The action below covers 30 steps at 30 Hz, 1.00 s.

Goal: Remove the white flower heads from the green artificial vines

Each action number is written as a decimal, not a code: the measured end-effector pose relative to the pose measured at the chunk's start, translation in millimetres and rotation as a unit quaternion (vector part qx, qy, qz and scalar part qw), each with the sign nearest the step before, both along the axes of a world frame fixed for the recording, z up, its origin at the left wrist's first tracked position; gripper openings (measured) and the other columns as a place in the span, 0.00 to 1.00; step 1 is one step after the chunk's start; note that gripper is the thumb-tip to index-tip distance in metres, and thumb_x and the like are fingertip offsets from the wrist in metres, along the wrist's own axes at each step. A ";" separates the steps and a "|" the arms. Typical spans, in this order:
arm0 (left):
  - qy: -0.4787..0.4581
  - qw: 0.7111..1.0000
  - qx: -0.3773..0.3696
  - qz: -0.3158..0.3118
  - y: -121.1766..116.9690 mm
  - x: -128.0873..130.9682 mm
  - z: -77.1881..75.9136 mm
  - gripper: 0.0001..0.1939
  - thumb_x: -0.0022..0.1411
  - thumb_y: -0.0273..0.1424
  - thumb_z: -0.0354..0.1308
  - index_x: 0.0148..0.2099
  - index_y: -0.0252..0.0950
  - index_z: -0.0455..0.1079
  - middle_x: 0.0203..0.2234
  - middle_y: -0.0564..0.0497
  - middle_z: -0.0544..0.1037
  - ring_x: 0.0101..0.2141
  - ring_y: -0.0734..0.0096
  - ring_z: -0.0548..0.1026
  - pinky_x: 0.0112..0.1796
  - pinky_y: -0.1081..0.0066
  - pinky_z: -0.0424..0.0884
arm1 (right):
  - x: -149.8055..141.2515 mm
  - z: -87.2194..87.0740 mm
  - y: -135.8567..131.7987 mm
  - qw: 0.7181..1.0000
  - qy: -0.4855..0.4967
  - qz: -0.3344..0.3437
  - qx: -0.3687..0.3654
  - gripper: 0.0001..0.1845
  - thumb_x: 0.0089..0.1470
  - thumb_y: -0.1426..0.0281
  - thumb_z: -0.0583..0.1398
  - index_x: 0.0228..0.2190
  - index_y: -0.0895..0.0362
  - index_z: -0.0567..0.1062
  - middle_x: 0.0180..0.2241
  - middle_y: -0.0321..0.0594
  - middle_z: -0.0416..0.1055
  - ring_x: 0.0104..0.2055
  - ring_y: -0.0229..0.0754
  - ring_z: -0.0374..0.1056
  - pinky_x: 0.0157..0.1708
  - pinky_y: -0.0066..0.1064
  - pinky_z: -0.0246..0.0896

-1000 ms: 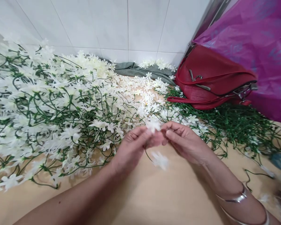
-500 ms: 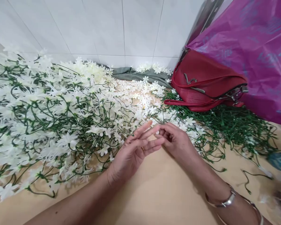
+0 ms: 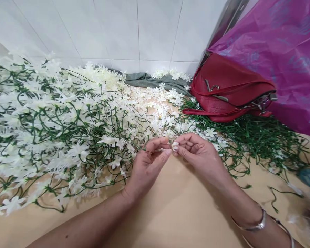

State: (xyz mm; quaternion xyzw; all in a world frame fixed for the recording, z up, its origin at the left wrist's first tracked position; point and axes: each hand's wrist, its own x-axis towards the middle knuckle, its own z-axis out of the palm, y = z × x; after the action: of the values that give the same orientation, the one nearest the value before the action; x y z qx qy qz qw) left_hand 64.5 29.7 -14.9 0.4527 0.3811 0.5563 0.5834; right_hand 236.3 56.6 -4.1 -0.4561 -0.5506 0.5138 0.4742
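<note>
My left hand (image 3: 147, 165) and my right hand (image 3: 200, 155) meet fingertip to fingertip above the tan floor (image 3: 175, 213). The right hand's thumb and fingers pinch a small white flower piece (image 3: 175, 146). The left hand's fingers are curled into a pinch right beside it, touching the same piece or a thin stem; I cannot make out which. A big heap of white artificial flowers on green stems (image 3: 54, 120) lies to the left of both hands. Loose white blossoms (image 3: 162, 106) are scattered just beyond my fingers.
A red handbag (image 3: 229, 89) lies at the back right against a purple plastic bag (image 3: 279, 51). Bare green stems (image 3: 255, 141) spread in front of the handbag. A grey cloth (image 3: 150, 80) lies by the white tiled wall (image 3: 134, 31). Silver bangles (image 3: 258, 225) circle my right wrist.
One second ago both hands held a white flower between them. Half a second ago the left fingers were stretched out. Now they have curled back into a pinch against the right fingertips.
</note>
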 end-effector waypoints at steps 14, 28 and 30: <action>-0.027 0.999 -0.021 -0.033 3.3 -4.9 2.1 0.11 0.64 0.36 0.68 0.46 0.36 0.79 0.32 0.50 0.82 0.35 0.71 0.78 0.43 0.72 0.73 | 0.6 10.6 -2.8 0.979 0.121 0.083 -0.139 0.15 0.46 0.61 0.76 0.30 0.53 0.79 0.27 0.33 0.73 0.29 0.36 0.69 0.34 0.29 0.66; -0.078 0.996 -0.031 0.039 3.7 -5.2 1.0 0.09 0.65 0.37 0.67 0.44 0.40 0.79 0.39 0.51 0.84 0.40 0.67 0.84 0.42 0.71 0.77 | 4.8 -5.9 0.4 0.999 -0.030 -0.041 0.008 0.11 0.54 0.60 0.70 0.33 0.53 0.78 0.31 0.37 0.75 0.32 0.40 0.69 0.33 0.32 0.64; -0.090 0.994 -0.037 0.047 3.4 -5.3 0.1 0.11 0.68 0.41 0.64 0.43 0.39 0.79 0.40 0.49 0.84 0.42 0.67 0.83 0.44 0.70 0.77 | 4.5 -9.8 -0.6 0.993 -0.101 -0.034 0.046 0.08 0.58 0.63 0.67 0.34 0.54 0.78 0.32 0.38 0.74 0.33 0.41 0.68 0.33 0.33 0.63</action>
State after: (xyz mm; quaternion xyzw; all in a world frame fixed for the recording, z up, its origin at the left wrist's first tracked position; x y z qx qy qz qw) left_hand 59.2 33.1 -14.8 0.3603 0.3679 0.6074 0.6049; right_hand 240.8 55.9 -13.9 -0.5018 -0.6032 0.4224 0.4537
